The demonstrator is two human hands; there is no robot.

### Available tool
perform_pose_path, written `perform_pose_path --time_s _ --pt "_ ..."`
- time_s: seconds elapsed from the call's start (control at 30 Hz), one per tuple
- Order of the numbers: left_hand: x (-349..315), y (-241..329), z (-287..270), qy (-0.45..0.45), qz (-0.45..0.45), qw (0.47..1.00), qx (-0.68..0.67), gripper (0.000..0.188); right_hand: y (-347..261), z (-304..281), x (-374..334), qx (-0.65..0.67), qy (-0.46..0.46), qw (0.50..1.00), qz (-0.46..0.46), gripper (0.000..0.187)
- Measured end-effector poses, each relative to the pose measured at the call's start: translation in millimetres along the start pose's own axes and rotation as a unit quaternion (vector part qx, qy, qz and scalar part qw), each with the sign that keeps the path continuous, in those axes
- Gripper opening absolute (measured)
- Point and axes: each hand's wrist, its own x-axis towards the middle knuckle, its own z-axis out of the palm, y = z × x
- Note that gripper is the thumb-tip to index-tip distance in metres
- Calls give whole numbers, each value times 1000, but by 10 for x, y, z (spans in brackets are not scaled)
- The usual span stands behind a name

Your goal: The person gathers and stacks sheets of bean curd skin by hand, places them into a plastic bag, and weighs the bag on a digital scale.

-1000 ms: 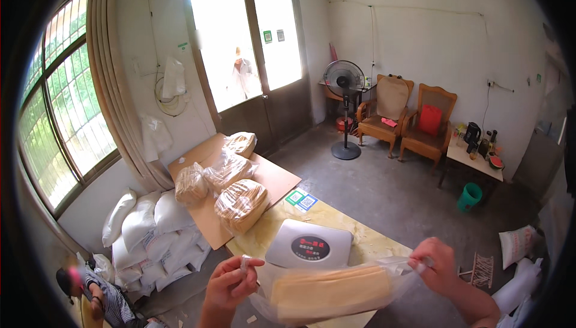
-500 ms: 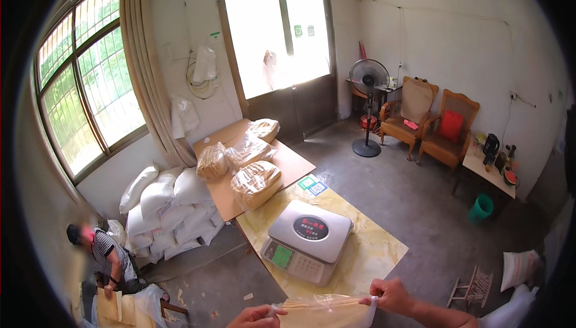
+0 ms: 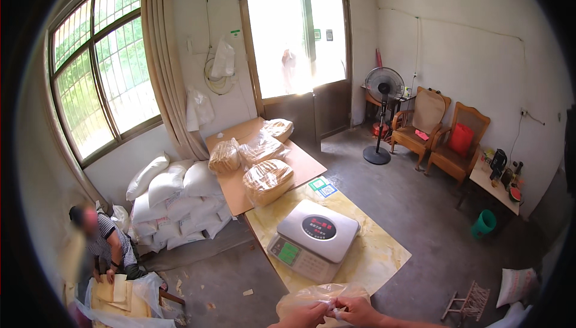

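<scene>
At the bottom edge my left hand (image 3: 308, 316) and my right hand (image 3: 359, 311) meet, both pinching the gathered top of a clear plastic bag (image 3: 306, 296). The bag's contents are hidden below the frame. Just beyond the hands a grey electronic scale (image 3: 314, 237) with a green display sits on a yellow-topped table (image 3: 372, 256).
Several filled clear bags (image 3: 267, 179) lie on a brown board (image 3: 306, 163) past the scale. White sacks (image 3: 174, 193) are piled under the window. A person (image 3: 102, 244) crouches at the lower left. A standing fan (image 3: 383, 115), two wooden chairs (image 3: 444, 139) and a green bucket (image 3: 483, 223) stand at right.
The bag with its tan contents has dropped toward the bottom edge, and my hands have come together at its top. The view has tilted up toward the room.
</scene>
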Motion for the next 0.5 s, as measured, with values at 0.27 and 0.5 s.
perform_pose_path --time_s 0.27,0.5 --pt "62 110 -20 134 8 986 95 24 -333 -10 48 -81 57 995 -5 16" --pt "29 -151 176 210 22 974 85 29 -159 154 89 -76 133 985 -79 13"
